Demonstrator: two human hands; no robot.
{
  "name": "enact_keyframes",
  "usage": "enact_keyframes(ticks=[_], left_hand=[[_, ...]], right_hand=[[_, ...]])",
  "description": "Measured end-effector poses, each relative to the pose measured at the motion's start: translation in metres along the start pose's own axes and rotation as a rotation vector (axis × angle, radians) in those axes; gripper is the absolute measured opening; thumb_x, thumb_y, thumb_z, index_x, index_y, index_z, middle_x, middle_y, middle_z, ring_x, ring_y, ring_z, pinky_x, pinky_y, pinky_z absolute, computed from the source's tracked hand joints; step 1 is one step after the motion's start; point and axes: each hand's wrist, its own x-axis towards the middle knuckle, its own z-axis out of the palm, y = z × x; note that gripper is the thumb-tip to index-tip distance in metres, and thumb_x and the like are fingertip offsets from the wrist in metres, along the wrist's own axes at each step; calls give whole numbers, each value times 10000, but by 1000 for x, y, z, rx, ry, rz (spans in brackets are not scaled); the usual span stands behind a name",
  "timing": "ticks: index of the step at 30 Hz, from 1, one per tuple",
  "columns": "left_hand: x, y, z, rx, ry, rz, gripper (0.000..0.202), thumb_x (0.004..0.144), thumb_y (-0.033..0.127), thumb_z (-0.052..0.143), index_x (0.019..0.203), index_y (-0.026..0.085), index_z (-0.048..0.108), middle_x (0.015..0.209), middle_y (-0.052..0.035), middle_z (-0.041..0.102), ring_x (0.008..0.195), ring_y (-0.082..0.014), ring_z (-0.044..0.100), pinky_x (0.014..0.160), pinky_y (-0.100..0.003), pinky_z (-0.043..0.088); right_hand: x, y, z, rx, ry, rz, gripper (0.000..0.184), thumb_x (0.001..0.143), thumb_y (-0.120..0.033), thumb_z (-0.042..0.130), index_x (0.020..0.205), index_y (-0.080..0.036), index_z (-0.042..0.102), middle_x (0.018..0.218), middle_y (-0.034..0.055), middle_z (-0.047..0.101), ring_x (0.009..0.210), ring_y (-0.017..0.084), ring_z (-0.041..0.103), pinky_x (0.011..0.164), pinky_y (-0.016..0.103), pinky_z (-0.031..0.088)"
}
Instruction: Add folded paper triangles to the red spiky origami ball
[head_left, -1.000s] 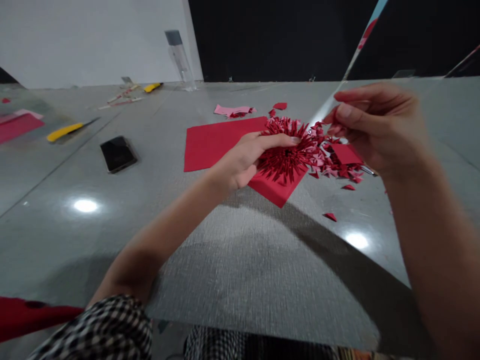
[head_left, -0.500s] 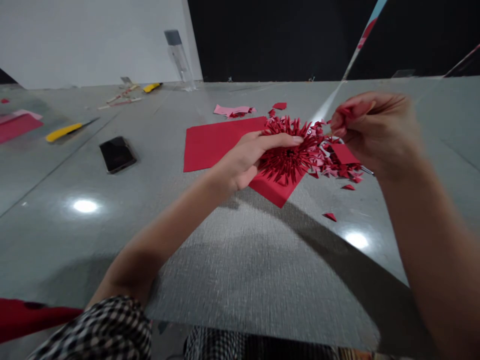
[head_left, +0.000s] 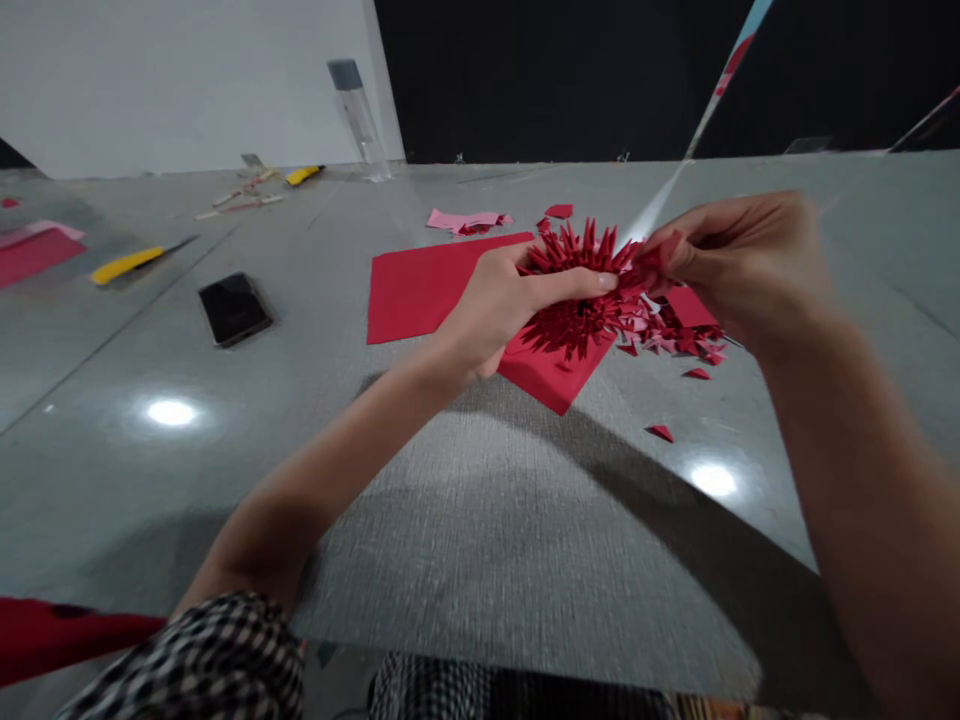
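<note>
My left hand [head_left: 502, 305] grips a round, spiky red model of folded paper [head_left: 581, 335] from its left side, with a finger lying across the top. My right hand [head_left: 739, 260] is closed in a pinch on a small red folded paper piece [head_left: 664, 258], which meets the model's right edge. Whether the piece is joined to the model cannot be made out. Below the model lie red paper sheets [head_left: 420, 295]. A heap of small red and pink folded pieces [head_left: 660, 330] sits under and beside my right hand.
A phone [head_left: 235, 308] and a yellow cutter knife [head_left: 129, 265] lie to the left. Another yellow-handled tool [head_left: 304, 175] and a clear bottle [head_left: 360, 125] are at the back. Pink paper scraps [head_left: 466, 220] lie behind the sheets. A loose red piece [head_left: 660, 433] lies nearer me.
My right hand has moved left with the small red piece, bringing it to the model's right edge. My left hand has tilted the model slightly.
</note>
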Motion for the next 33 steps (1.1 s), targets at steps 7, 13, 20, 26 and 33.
enact_keyframes(ticks=[7,13,20,26,33], left_hand=[[0,0,1,-25,26,-18,349,653,316,955,880,191,720,949,-33,808,1002,-260,775,1000,-431,588],[-1,-2,0,-51,12,-27,303,690,303,920,892,194,723,958,-33,808,976,-237,768,1014,-418,584],[-2,-2,1,-27,-13,-63,291,711,332,895,925,204,745,993,-53,819,1074,-275,758,1038,-437,578],[-2,-2,1,-65,-65,-104,250,749,290,878,956,189,779,1026,-51,820,1088,-271,767,1050,-432,585],[-3,-4,0,-80,-56,-120,215,735,208,856,939,187,794,1013,-37,819,1050,-251,776,1029,-408,610]], right_hand=[[0,-3,0,-79,14,2,533,625,-613,917,755,-110,795,584,-9,677,538,69,630,571,284,571],[0,-5,2,-104,41,28,551,562,-626,945,735,-124,797,579,-18,677,522,64,602,576,291,584],[-1,-6,3,-68,46,25,527,568,-610,963,722,-133,800,569,-5,666,522,85,602,575,314,591],[-2,-10,6,-136,44,19,534,581,-623,953,724,-135,788,622,1,681,570,101,604,622,354,608],[-4,-17,13,-111,59,29,522,588,-612,953,723,-132,796,611,1,673,553,89,592,598,329,608]])
